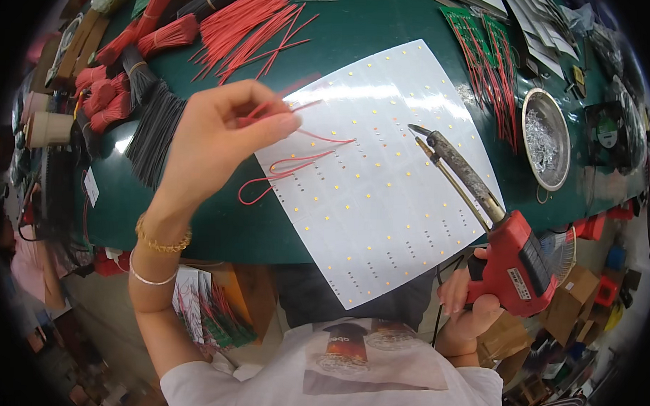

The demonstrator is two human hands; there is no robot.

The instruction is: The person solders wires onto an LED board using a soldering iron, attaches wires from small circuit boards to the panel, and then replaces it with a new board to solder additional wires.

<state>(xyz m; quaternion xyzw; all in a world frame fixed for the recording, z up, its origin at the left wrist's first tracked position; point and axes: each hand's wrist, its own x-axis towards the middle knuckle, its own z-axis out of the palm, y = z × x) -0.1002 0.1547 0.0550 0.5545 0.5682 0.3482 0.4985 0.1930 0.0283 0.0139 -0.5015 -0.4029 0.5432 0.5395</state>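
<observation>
My left hand (224, 131) is closed in a pinch on a few thin red wires, blurred at the fingertips, over the upper left of a white circuit board (404, 198) dotted with small yellow squares. Two red wires (255, 200) loop across the board's left edge, their ends touching its surface. In my right hand (472, 297), at the lower right, is a red soldering gun (515, 263). Its dark tip points up and left above the board's right part, and a thin feed tube runs alongside the barrel.
Bundles of red wires (238, 28) and black wires (155, 136) lie at the back left of the green table (216, 231). Green boards with red leads (487, 58) rest at the back right, near a round metal dish (567, 143) of silvery bits. Wired boards (214, 310) hang low left.
</observation>
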